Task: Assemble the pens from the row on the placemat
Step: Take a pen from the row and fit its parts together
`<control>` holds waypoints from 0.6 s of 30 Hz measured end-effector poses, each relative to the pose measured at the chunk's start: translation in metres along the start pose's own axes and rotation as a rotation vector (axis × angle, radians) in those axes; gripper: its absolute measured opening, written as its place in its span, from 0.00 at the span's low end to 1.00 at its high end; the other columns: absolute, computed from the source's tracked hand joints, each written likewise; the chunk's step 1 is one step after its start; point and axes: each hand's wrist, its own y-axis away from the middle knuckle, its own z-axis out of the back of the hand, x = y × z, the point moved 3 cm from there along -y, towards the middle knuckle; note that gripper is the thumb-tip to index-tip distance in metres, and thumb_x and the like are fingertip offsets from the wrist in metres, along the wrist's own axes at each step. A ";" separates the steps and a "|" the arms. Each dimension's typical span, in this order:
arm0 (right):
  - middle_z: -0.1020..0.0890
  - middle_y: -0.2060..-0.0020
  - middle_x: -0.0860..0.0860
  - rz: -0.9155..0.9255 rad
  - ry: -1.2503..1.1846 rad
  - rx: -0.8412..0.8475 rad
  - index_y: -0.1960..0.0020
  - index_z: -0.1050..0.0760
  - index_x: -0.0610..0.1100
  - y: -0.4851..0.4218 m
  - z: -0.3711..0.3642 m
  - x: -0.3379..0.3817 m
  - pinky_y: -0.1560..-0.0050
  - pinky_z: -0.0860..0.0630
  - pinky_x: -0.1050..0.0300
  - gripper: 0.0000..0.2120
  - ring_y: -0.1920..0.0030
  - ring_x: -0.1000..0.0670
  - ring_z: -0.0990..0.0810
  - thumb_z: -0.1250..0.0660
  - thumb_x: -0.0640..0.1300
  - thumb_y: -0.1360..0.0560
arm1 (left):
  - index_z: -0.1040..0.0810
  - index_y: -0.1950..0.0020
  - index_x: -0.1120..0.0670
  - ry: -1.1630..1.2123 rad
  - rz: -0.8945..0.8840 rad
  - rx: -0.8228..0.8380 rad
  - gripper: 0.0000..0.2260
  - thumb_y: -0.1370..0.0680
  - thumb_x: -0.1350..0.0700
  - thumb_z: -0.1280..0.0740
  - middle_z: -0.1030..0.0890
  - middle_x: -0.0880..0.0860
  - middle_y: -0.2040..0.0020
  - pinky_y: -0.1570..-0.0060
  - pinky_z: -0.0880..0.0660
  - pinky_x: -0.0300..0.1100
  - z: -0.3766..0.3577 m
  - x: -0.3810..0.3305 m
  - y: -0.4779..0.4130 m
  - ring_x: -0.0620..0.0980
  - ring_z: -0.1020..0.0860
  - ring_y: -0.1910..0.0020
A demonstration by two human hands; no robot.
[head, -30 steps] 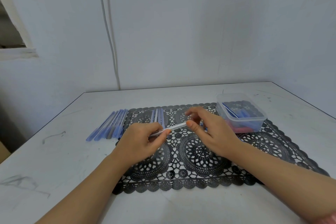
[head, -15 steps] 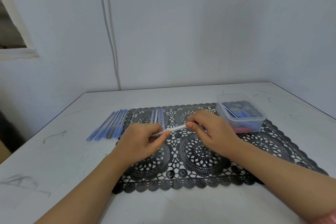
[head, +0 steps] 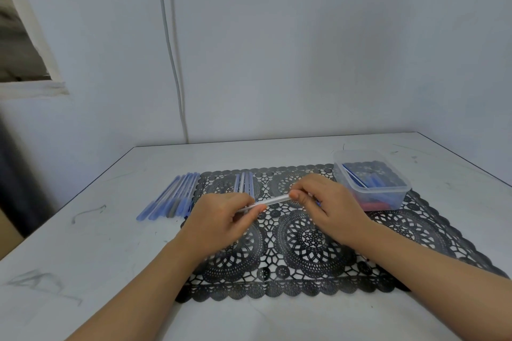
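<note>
So from my end both hands are clamped on one clear pen [head: 273, 200]: the left hand [head: 221, 219] pinches its lower left end, the right hand [head: 327, 207] pinches the other end with thumb and fingers, and it's held tilted just above the black lace placemat [head: 304, 243]. Behind it a short row of pens [head: 244, 183] lies on the placemat, a bigger bunch of pens [head: 174, 196] lies on the desk [head: 83, 243] at its left edge, and a clear tub [head: 371, 191] sits on its far right corner.

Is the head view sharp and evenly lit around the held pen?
Head view: soft even light, no glare; wide-angle bowing at edges; the clear plastic pen barrel, held between left hand and right hand, looks slightly blurred against the black lace placemat.
</note>
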 end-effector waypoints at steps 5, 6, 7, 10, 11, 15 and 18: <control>0.23 0.61 0.57 0.035 0.033 0.005 0.50 0.23 0.45 -0.002 0.002 0.002 0.62 0.32 0.70 0.16 0.61 0.61 0.28 0.43 0.55 0.24 | 0.19 0.58 0.53 -0.001 0.017 -0.024 0.16 0.21 0.44 0.40 0.24 0.43 0.72 0.77 0.31 0.34 0.002 0.004 -0.001 0.41 0.28 0.76; 0.23 0.61 0.56 0.042 0.038 0.003 0.50 0.22 0.45 -0.002 0.003 0.003 0.63 0.31 0.68 0.16 0.62 0.60 0.29 0.43 0.54 0.24 | 0.19 0.58 0.53 -0.010 0.004 -0.032 0.16 0.21 0.45 0.40 0.24 0.43 0.70 0.75 0.30 0.35 0.003 0.003 -0.001 0.41 0.28 0.74; 0.23 0.61 0.55 0.048 0.042 0.001 0.51 0.22 0.45 -0.002 0.004 0.003 0.64 0.29 0.64 0.16 0.62 0.59 0.28 0.43 0.54 0.24 | 0.19 0.57 0.54 -0.030 -0.017 -0.046 0.16 0.21 0.45 0.39 0.23 0.44 0.68 0.72 0.30 0.34 0.004 0.002 -0.003 0.40 0.28 0.72; 0.22 0.61 0.54 0.065 0.069 0.000 0.52 0.22 0.44 -0.002 0.005 0.004 0.66 0.27 0.56 0.15 0.62 0.55 0.27 0.42 0.53 0.25 | 0.19 0.56 0.56 -0.144 -0.088 -0.094 0.14 0.22 0.48 0.38 0.22 0.47 0.64 0.62 0.33 0.33 0.004 0.000 -0.007 0.41 0.28 0.66; 0.22 0.62 0.54 0.068 0.081 0.004 0.53 0.22 0.44 -0.001 0.005 0.005 0.66 0.27 0.56 0.15 0.61 0.55 0.27 0.42 0.52 0.25 | 0.19 0.56 0.56 -0.171 -0.105 -0.101 0.13 0.22 0.49 0.38 0.21 0.47 0.63 0.60 0.33 0.34 0.003 0.000 -0.007 0.43 0.28 0.65; 0.22 0.65 0.53 0.127 0.189 0.029 0.57 0.22 0.43 0.000 0.003 0.010 0.65 0.29 0.56 0.13 0.62 0.51 0.27 0.42 0.49 0.26 | 0.19 0.54 0.57 -0.204 -0.144 -0.131 0.12 0.22 0.51 0.36 0.20 0.49 0.61 0.61 0.30 0.42 0.001 0.003 -0.004 0.46 0.26 0.62; 0.23 0.68 0.54 0.128 0.245 0.012 0.60 0.23 0.44 -0.001 0.003 0.013 0.67 0.31 0.59 0.12 0.64 0.51 0.27 0.41 0.49 0.26 | 0.18 0.53 0.58 -0.211 -0.144 -0.147 0.12 0.22 0.51 0.36 0.20 0.51 0.61 0.61 0.30 0.43 0.002 0.004 -0.003 0.47 0.26 0.62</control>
